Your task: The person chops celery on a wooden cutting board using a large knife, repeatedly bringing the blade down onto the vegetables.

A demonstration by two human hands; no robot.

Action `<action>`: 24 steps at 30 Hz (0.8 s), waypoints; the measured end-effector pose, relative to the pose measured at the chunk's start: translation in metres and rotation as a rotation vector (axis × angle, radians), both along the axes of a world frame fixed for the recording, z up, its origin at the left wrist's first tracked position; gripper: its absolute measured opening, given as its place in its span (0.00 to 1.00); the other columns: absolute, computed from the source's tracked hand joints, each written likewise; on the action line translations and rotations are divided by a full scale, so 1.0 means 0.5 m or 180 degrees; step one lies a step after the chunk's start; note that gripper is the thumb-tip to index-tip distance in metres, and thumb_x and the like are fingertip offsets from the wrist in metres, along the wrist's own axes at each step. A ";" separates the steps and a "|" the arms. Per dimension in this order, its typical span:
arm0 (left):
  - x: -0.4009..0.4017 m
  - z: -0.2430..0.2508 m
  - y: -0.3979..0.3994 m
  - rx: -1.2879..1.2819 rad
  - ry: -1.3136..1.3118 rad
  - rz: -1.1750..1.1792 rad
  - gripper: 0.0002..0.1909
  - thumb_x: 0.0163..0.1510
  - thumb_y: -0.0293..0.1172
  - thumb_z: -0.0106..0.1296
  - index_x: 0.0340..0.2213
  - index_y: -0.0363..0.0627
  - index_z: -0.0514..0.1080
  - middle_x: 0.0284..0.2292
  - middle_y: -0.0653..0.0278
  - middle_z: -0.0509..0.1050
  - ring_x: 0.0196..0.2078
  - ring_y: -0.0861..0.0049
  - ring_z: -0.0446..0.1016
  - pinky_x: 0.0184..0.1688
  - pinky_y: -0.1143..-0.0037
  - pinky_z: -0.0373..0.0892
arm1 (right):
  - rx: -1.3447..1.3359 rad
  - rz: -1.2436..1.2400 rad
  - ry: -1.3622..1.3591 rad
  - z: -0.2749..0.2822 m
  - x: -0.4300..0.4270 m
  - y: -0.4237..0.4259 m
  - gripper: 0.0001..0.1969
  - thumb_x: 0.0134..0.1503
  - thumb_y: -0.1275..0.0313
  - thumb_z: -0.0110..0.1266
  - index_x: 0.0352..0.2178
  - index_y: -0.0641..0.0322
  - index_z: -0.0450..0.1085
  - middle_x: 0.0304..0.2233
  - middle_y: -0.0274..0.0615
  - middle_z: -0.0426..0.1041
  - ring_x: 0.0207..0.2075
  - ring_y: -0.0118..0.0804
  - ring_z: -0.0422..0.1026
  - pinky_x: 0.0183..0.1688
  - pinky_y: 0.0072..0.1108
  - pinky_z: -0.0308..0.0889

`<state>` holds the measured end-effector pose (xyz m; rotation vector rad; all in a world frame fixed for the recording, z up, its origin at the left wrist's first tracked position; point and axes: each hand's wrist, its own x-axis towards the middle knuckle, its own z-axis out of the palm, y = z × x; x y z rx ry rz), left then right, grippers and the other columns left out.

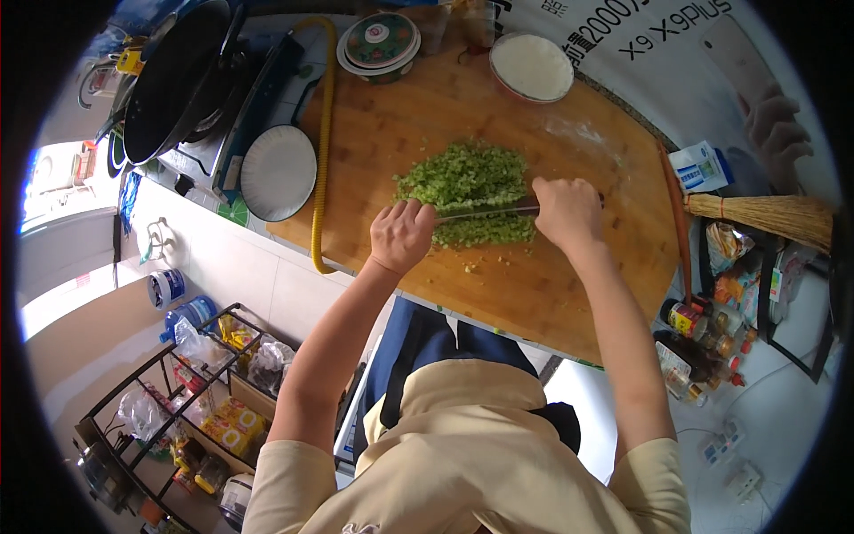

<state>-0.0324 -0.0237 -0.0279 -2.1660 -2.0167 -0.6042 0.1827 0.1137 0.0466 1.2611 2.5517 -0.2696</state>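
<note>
A knife (490,213) lies across a pile of finely chopped green vegetable (470,173), its blade seen almost edge-on. My right hand (569,212) is wrapped around its handle, the end of which shows past my knuckles. At the blade's other end, my left hand (402,235) is curled over the tip, and the fingers hide that part. The chopped vegetable lies on both sides of the blade, with the larger share on the far side. Beneath it is a large wooden cutting board (373,140), with small bits scattered near its front edge.
A white bowl of pale powder (532,68) and a lidded patterned dish (379,41) stand at the back. Leftward are a yellow hose (323,147), a white plate (278,173) and a black wok (175,87) on a stove. A straw brush (760,210) and several bottles (694,347) are at right.
</note>
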 end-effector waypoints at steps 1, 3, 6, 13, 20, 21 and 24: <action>0.006 -0.001 0.001 0.0001 0.0002 -0.0002 0.06 0.43 0.31 0.52 0.21 0.51 0.64 0.20 0.70 0.65 0.26 0.75 0.69 0.25 0.76 0.63 | -0.0119 -0.0155 -0.0086 0.004 0.003 -0.009 0.04 0.45 0.80 0.50 0.23 0.61 0.71 0.20 0.48 0.74 0.27 0.48 0.75 0.39 0.33 0.67; 0.021 -0.003 0.011 0.0179 0.0207 -0.0228 0.08 0.43 0.30 0.53 0.20 0.49 0.64 0.19 0.68 0.64 0.23 0.73 0.68 0.24 0.74 0.62 | -0.0079 -0.0194 0.0008 -0.041 0.027 -0.010 0.04 0.44 0.80 0.50 0.24 0.61 0.71 0.19 0.49 0.74 0.26 0.46 0.75 0.39 0.32 0.67; 0.007 0.002 0.002 0.0115 0.0033 -0.0276 0.06 0.40 0.27 0.52 0.20 0.49 0.64 0.20 0.69 0.65 0.24 0.74 0.68 0.24 0.75 0.62 | 0.0203 -0.0143 0.0280 -0.036 0.036 -0.037 0.04 0.43 0.79 0.51 0.23 0.61 0.71 0.19 0.48 0.73 0.25 0.45 0.75 0.37 0.30 0.68; -0.005 0.006 0.006 0.0062 0.0231 -0.0567 0.07 0.42 0.29 0.53 0.21 0.49 0.64 0.20 0.69 0.66 0.25 0.75 0.69 0.25 0.74 0.63 | 0.0291 -0.0358 0.0425 -0.053 0.048 -0.076 0.03 0.41 0.76 0.54 0.22 0.60 0.71 0.18 0.47 0.74 0.25 0.46 0.75 0.32 0.30 0.68; -0.028 0.098 0.075 0.0134 0.0171 -0.0693 0.09 0.46 0.34 0.55 0.22 0.49 0.65 0.20 0.69 0.67 0.26 0.73 0.70 0.24 0.73 0.63 | 0.0328 -0.0521 0.0471 0.016 0.043 -0.018 0.05 0.44 0.71 0.58 0.24 0.59 0.71 0.21 0.48 0.74 0.27 0.47 0.75 0.32 0.35 0.68; -0.036 0.092 0.097 0.0123 0.0173 -0.0679 0.09 0.46 0.34 0.55 0.22 0.49 0.65 0.20 0.69 0.67 0.26 0.73 0.70 0.24 0.73 0.63 | 0.0309 -0.0531 0.0571 0.009 0.036 0.008 0.06 0.45 0.70 0.59 0.24 0.59 0.71 0.22 0.48 0.75 0.27 0.48 0.75 0.32 0.36 0.68; -0.061 0.067 0.184 0.0287 0.0326 -0.0724 0.09 0.47 0.34 0.55 0.22 0.48 0.65 0.21 0.68 0.67 0.26 0.73 0.70 0.24 0.73 0.64 | 0.0417 -0.0655 0.0699 -0.023 0.018 0.072 0.06 0.47 0.69 0.59 0.24 0.59 0.71 0.22 0.48 0.75 0.27 0.48 0.75 0.32 0.36 0.67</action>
